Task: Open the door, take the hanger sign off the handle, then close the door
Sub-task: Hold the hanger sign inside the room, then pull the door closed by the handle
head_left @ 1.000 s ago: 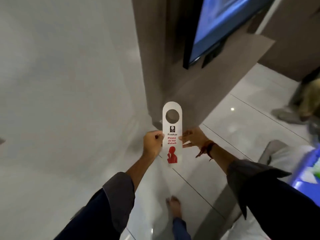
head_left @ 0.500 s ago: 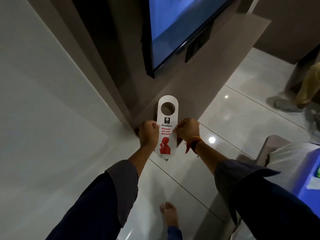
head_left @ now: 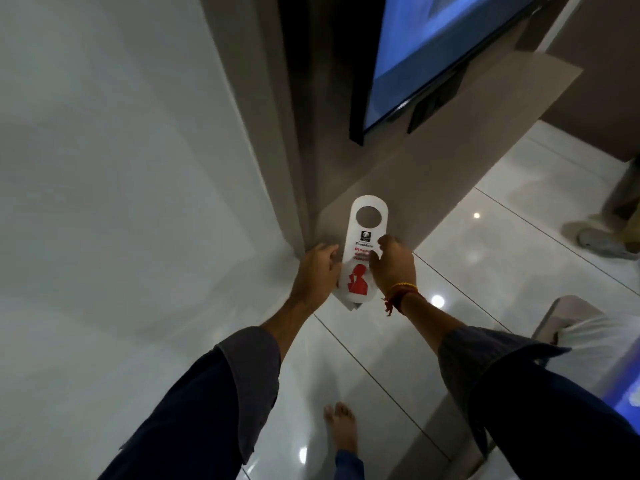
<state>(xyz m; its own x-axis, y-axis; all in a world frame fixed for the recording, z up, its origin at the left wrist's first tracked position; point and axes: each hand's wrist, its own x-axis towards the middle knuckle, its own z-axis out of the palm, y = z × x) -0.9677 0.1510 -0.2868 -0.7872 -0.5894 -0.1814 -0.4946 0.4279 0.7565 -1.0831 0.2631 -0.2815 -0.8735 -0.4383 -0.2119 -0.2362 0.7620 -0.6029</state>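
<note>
Plainly, from the head view, we hold the white card hanger sign with its round hole and red "do not disturb" figure point(head_left: 363, 258) between both hands, out in front of us and above the glossy white tiled floor point(head_left: 502, 237). Our left hand point(head_left: 317, 271) pinches the sign's left edge near the bottom, fingers curled round it; our right hand point(head_left: 393, 263), with a red and yellow thread band at the wrist, grasps the right edge over the printed words. The sign stands upright and hangs on nothing: its hole is free, so we judge the removal step done.

No door and no handle can be told for certain in this view. A grey-brown wall panel point(head_left: 433, 161) carrying a dark-framed screen with a blue picture point(head_left: 433, 39) rises ahead, a pale wall sits to our left, and our bare foot point(head_left: 341, 427) shows below.

What remains, as we judge it, is closing the door. That calls for freeing one hand, keeping the sign in the other, turning to find the door and pushing or pulling it shut.
</note>
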